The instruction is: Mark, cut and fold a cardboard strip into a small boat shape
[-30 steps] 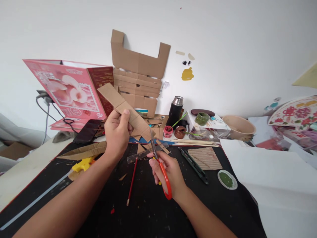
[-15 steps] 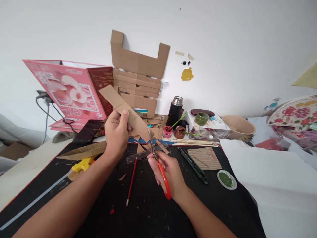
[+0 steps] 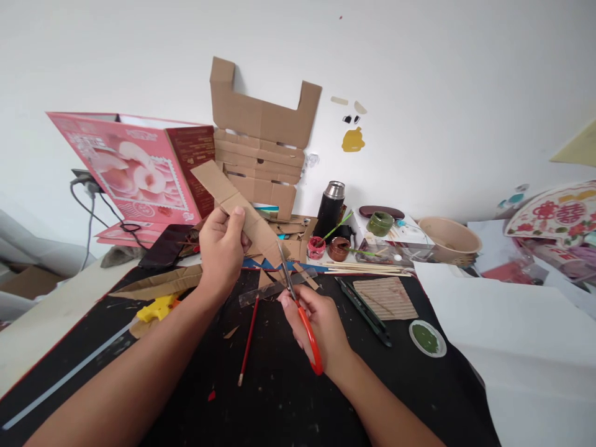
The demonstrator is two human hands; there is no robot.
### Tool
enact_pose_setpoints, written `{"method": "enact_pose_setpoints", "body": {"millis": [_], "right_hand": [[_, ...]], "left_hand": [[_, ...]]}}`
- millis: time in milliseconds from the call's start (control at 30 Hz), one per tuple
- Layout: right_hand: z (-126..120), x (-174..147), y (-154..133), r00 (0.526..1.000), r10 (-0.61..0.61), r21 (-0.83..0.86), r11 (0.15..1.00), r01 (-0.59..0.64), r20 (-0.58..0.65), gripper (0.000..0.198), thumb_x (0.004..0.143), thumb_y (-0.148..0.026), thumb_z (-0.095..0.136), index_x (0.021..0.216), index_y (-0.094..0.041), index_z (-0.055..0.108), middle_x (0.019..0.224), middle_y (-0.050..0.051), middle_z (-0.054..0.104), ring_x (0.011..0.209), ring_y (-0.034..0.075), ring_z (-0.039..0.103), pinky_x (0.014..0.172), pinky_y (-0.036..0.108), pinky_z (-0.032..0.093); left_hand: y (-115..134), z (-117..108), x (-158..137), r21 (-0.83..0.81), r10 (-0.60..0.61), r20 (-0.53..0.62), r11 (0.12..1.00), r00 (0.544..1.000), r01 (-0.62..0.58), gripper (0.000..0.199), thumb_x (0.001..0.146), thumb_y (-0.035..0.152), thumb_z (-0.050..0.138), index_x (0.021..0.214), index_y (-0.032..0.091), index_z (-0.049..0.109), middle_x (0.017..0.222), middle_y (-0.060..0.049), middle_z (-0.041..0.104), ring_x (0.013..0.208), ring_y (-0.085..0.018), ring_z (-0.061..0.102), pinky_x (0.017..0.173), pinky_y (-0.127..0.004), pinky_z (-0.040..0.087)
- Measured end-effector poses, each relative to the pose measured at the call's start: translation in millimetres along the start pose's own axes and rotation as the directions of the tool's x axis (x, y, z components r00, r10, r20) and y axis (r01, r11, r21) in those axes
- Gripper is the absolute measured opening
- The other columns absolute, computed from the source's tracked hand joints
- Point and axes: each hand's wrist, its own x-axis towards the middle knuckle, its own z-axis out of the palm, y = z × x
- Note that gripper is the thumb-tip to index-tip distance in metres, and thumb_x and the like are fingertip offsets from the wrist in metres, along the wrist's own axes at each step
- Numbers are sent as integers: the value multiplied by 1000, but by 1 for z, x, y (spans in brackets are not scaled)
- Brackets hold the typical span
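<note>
My left hand (image 3: 222,244) pinches a strip of brown cardboard (image 3: 257,225) between thumb and fingers, holding it aslant above the black table mat. The strip's lower right end tapers to a cut edge. Fingers of my right hand (image 3: 321,323) are wrapped round the handles of red-handled scissors (image 3: 311,341). The scissor blades point up and lie against the strip's tapered end. Below the hands, a clear ruler (image 3: 251,298) and a red pencil (image 3: 248,347) lie on the mat, with small cardboard scraps (image 3: 231,332) near them.
A yellow glue gun (image 3: 157,307) with a long glue stick lies left. Green cutters or pens (image 3: 365,313), corrugated cardboard (image 3: 391,298) and a lid of green paint (image 3: 426,338) lie right. Behind stand a black flask (image 3: 329,211), paint jars (image 3: 339,248) and a pink box (image 3: 139,174).
The whole view has shifted very slightly. Both hands, the cardboard strip and the scissors keep nearly the same positions relative to each other.
</note>
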Motion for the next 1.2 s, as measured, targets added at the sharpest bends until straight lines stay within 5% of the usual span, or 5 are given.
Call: {"method": "enact_pose_setpoints", "body": {"millis": [367,833,1067,1200], "right_hand": [[-1,-2,-2,998,-52,-103,994,49,-28,24,98,-41,70,89,-19,72,61,-4,48,50,11,41,45,21,33],[1,1,1,991,-112,-197,976,96,-73,14,92,-28,62,85,-20,72,77,4,74,64,17,68,62,25,51],[-2,1,2,999,19,-98,995,-15,41,27,100,-47,70,94,-21,70,58,-6,55,39,11,53,41,20,40],[-3,0,1,995,34,-37,999,-31,97,41,98,-60,73,104,-20,73,62,-4,58,45,13,59,43,20,48]], "left_hand": [[-2,2,0,-49,0,9,999,1000,0,36,99,52,76,85,24,58,54,8,44,43,-10,36,41,-22,29],[-6,2,-1,-24,20,-9,999,1000,-21,40,100,51,76,80,25,54,53,8,43,42,-10,37,40,-21,30],[-1,4,-2,-23,7,-1,1000,1000,-7,41,98,54,78,81,24,55,52,8,44,42,-10,37,39,-21,31],[1,2,-1,-15,-5,5,1000,1000,5,40,98,53,78,82,24,56,53,8,44,42,-10,37,39,-21,31]]}}
